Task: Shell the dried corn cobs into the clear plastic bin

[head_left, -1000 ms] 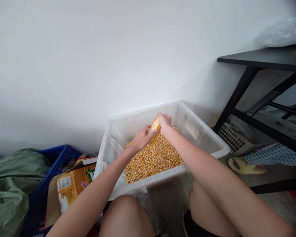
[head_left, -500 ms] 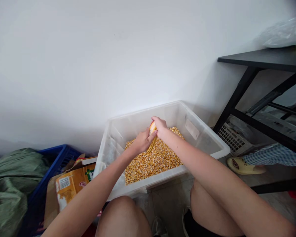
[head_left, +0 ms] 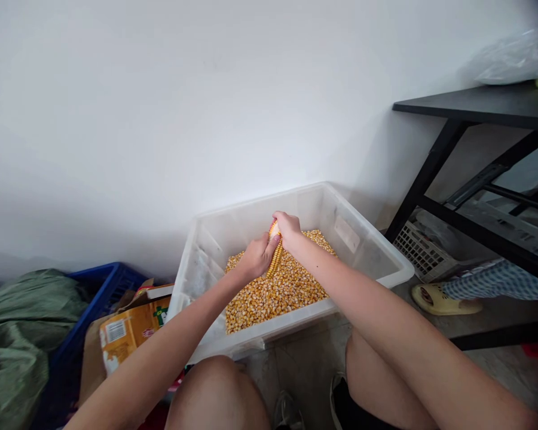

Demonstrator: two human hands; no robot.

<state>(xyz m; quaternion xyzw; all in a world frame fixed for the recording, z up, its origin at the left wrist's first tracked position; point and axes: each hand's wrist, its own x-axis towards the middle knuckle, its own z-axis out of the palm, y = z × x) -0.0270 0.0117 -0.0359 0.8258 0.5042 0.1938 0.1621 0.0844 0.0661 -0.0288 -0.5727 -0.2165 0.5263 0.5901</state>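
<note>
Both hands, left hand [head_left: 257, 258] and right hand [head_left: 288, 230], clasp the corn cob [head_left: 275, 254] between them.

A room in a home, used for storage and hand work: a plain white wall [head_left: 161, 119], a clear tub [head_left: 376, 263] of loose corn kernels [head_left: 273, 292] on the floor, a blue crate [head_left: 94, 298], a crumpled carton [head_left: 125, 334], a black worktop [head_left: 475, 107], and a slipper [head_left: 439, 298].

Both bare forearms reach forward and converge above the clear bin [head_left: 388, 272]. The left hand [head_left: 257, 258] and right hand [head_left: 289, 230] curl closed, thumbs nearly touching, gripping between them.
</note>
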